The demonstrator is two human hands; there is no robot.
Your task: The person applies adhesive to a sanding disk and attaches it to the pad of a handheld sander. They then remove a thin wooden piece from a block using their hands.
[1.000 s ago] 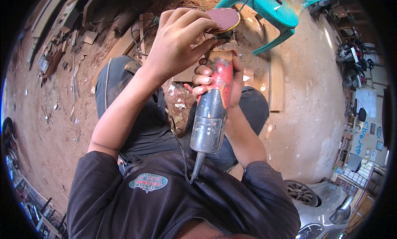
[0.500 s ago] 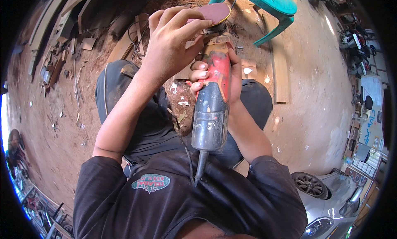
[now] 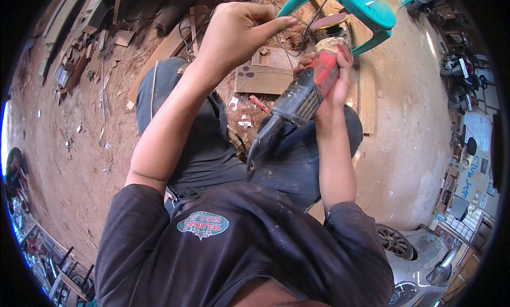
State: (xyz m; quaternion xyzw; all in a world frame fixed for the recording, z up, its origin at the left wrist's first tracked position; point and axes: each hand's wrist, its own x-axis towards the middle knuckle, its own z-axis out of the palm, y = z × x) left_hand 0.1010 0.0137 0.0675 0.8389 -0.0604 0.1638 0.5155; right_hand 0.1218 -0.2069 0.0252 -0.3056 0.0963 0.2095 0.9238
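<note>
Grinder ×1 — R hand grips it; disc ×1, prob. abrasive.

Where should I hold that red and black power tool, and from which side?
Probably around the power tool's red part, coming from the right, as the right hand does. That part is narrow enough for fingers to wrap around, and it leaves the round disc at the far end clear of them.

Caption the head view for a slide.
Right hand gripping a red-and-black power tool with a round disc, left hand apart from it.
</note>
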